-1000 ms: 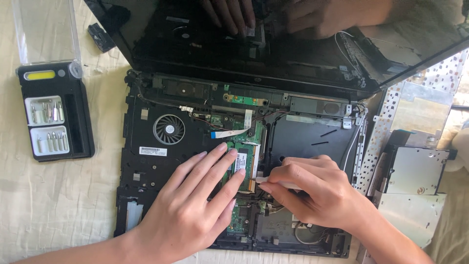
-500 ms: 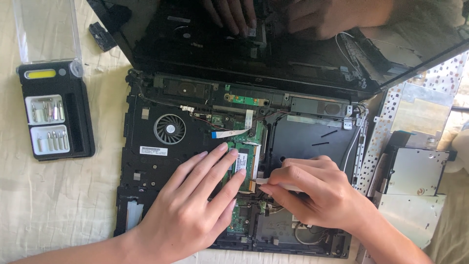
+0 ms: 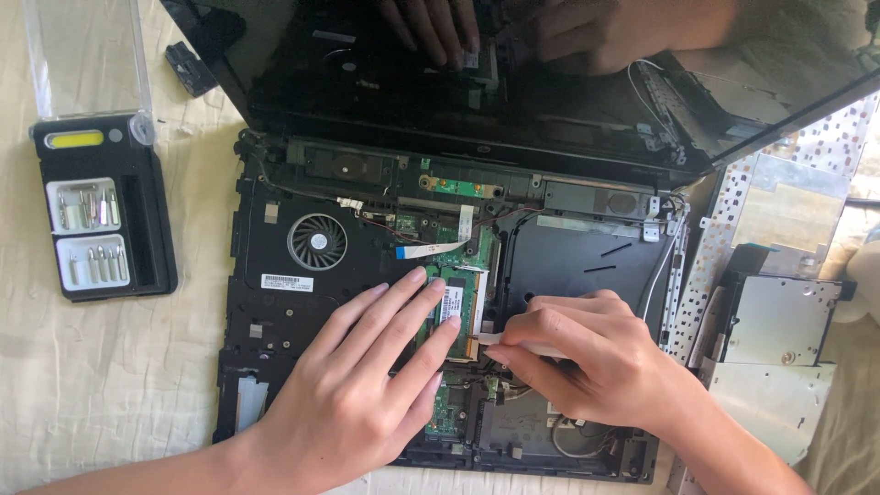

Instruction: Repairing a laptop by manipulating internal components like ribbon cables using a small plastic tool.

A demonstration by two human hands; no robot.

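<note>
The left hand (image 3: 353, 394) lies flat, fingers spread, on the green rectangular memory module (image 3: 456, 302) inside the opened black laptop base (image 3: 302, 312). The right hand (image 3: 596, 362) pinches a thin white pry tool (image 3: 513, 344) at the module's edge.

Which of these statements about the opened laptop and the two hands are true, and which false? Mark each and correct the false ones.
1. The left hand lies flat on the laptop base. True.
2. The right hand holds a screwdriver upright. False: it pinches a thin white strip lying flat.
3. The cooling fan is exposed. True.
4. The bit case lies right of the laptop. False: it lies left.
</note>
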